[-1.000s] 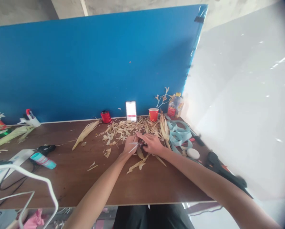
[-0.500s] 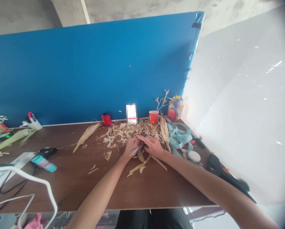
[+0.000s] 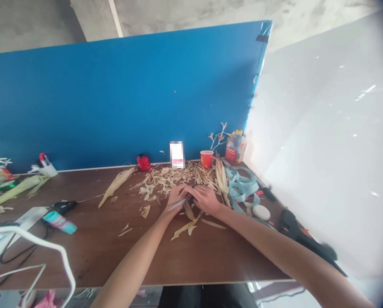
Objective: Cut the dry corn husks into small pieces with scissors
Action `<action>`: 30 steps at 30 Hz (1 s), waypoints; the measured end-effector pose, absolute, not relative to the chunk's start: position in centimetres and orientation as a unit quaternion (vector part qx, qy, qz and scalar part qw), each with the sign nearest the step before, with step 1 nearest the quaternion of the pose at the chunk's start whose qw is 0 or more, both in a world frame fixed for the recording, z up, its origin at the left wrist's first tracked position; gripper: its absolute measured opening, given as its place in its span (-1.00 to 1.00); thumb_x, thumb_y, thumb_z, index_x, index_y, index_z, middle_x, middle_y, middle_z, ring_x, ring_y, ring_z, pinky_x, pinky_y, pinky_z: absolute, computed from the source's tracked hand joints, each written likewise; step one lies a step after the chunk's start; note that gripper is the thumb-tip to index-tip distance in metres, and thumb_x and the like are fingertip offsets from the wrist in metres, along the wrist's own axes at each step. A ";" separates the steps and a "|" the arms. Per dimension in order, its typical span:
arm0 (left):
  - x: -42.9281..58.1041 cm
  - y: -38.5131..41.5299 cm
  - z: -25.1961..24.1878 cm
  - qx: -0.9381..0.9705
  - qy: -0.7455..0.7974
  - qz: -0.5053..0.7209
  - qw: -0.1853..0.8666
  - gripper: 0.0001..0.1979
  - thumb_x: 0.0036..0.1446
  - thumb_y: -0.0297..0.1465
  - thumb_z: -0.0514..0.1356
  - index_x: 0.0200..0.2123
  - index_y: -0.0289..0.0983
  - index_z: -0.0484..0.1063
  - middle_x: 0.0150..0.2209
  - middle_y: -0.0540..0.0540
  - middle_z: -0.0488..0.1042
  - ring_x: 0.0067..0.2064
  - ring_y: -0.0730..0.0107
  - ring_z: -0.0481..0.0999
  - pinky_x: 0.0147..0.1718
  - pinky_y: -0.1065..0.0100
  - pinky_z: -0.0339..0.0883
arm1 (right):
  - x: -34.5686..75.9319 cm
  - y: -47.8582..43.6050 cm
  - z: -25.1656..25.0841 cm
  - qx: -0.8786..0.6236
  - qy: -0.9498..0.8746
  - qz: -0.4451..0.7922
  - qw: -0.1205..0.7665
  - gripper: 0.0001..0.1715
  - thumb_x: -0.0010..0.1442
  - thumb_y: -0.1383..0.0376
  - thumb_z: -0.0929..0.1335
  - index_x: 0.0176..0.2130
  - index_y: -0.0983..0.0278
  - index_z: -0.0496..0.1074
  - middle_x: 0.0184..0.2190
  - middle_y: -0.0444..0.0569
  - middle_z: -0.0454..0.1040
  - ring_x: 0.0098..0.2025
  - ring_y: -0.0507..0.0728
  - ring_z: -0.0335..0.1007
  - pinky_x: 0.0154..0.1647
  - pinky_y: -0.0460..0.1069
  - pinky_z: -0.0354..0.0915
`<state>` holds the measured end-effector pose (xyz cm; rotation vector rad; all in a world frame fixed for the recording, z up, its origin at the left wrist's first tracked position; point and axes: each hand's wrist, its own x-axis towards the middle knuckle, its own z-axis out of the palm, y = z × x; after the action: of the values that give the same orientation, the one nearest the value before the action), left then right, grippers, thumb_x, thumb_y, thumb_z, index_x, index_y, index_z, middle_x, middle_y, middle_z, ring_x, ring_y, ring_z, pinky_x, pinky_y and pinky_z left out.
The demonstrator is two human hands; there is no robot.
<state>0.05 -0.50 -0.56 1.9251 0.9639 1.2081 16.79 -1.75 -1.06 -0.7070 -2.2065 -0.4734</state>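
Observation:
My left hand and my right hand meet over the middle of the desk, fingertips touching. A pair of scissors lies in my right hand; the blades point left across my left wrist, and the dark handles are mostly hidden under the fingers. My left hand is closed, and what it pinches is too small and covered to make out. Just below the hands lie dry corn husk strips. Beyond them spreads a heap of cut husk scraps.
A whole dry husk lies left, another husk bundle right. Around stand a red paper cup, a red container and a bottle. Pale blue ribbon, a white disc and a black glue gun lie right.
The fingers of both hands have shifted slightly closer together, and the scissor blades lie closer to each other. A husk strip below my right hand has moved a little. The view has tilted slightly up.

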 end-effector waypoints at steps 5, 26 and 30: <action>0.0 -0.3 -0.7 0.725 0.367 0.460 0.359 -0.51 0.11 -0.02 0.00 -0.64 -0.28 0.12 -0.61 0.04 0.11 -0.52 0.50 0.12 -0.55 0.42 -0.01 | 16.5 -1.8 -1.2 -0.287 -0.860 -0.181 0.383 -0.50 0.09 0.48 0.22 0.05 0.29 0.30 -0.42 -0.09 0.43 -0.38 0.08 0.29 -0.38 -0.04 0.14; 0.4 -0.8 -0.9 0.725 0.390 0.485 0.294 -0.57 0.21 -0.06 -0.03 -0.51 -0.27 0.24 -0.55 0.01 0.25 -0.47 0.44 0.22 -0.46 0.38 0.12 | 16.7 -1.5 -1.4 -0.293 -0.858 -0.195 0.373 -0.36 0.05 0.49 0.23 0.15 0.33 0.20 -0.35 -0.05 0.42 -0.29 0.13 0.28 -0.33 -0.02 0.19; 0.4 -0.8 -0.9 0.732 0.396 0.475 0.287 -0.59 0.21 -0.08 -0.02 -0.49 -0.27 0.28 -0.53 -0.01 0.29 -0.47 0.43 0.24 -0.48 0.37 0.13 | 16.6 -1.6 -1.2 -0.297 -0.862 -0.186 0.367 -0.34 0.04 0.47 0.26 0.16 0.33 0.19 -0.34 -0.04 0.42 -0.27 0.15 0.29 -0.32 -0.01 0.21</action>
<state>0.44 -0.77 -0.85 1.9547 1.0590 1.2688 16.64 -1.58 -1.22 -0.7639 -2.2141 -0.4772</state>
